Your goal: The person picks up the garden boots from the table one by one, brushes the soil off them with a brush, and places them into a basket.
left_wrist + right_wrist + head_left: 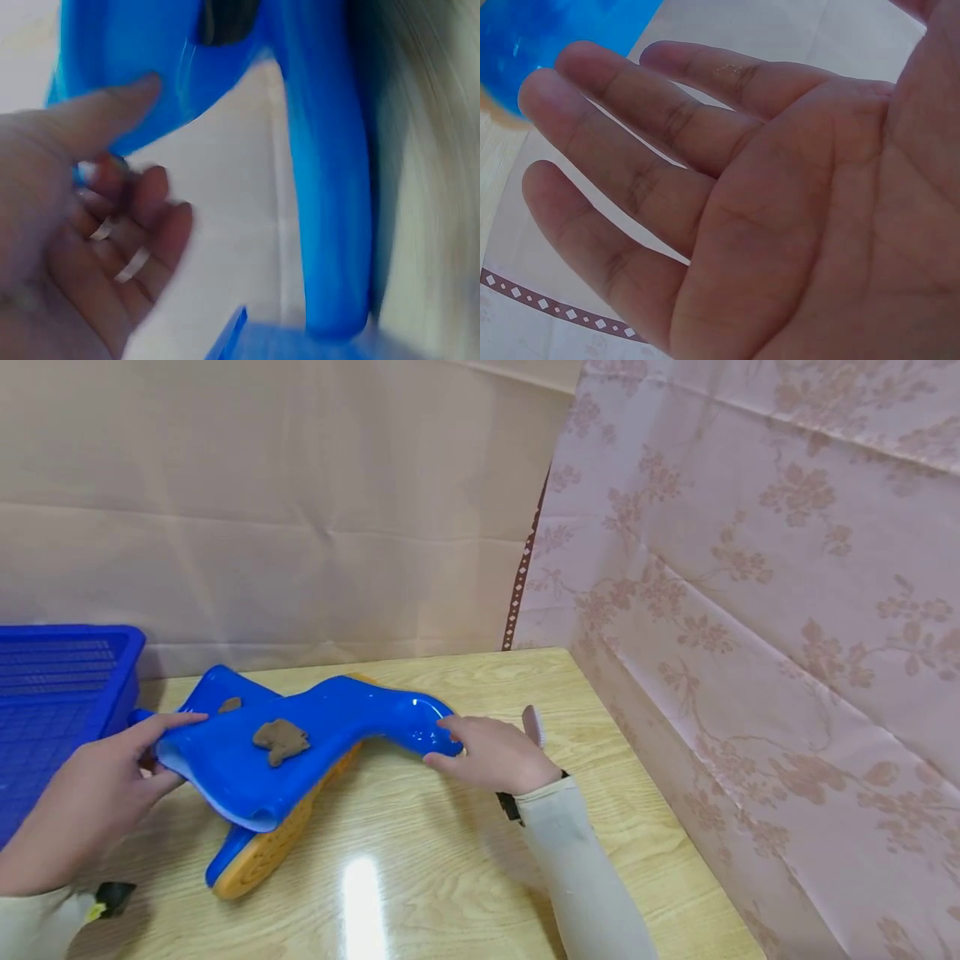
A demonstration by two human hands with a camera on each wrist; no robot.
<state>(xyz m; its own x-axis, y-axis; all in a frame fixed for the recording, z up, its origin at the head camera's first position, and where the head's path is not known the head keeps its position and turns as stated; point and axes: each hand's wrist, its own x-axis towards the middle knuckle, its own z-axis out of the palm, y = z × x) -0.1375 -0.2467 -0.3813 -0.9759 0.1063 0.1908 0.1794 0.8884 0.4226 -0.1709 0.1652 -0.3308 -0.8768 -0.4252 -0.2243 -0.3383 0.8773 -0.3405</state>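
Observation:
A blue rain boot with a brown mud patch on its shaft lies on its side. Its toe points right, across a second blue rain boot with an orange sole. My left hand pinches the upper boot's shaft at the opening, thumb on top and fingers underneath. The left wrist view shows that thumb flat on the blue rubber. At the toe end is my right hand, fingertips right at the glossy toe. In the right wrist view its fingers are extended and spread, with the palm facing the camera.
A blue plastic basket stands at the left edge. Just beyond my right hand is a small brush with pale bristles. The wooden table meets a beige cloth at the back and a floral cloth on the right.

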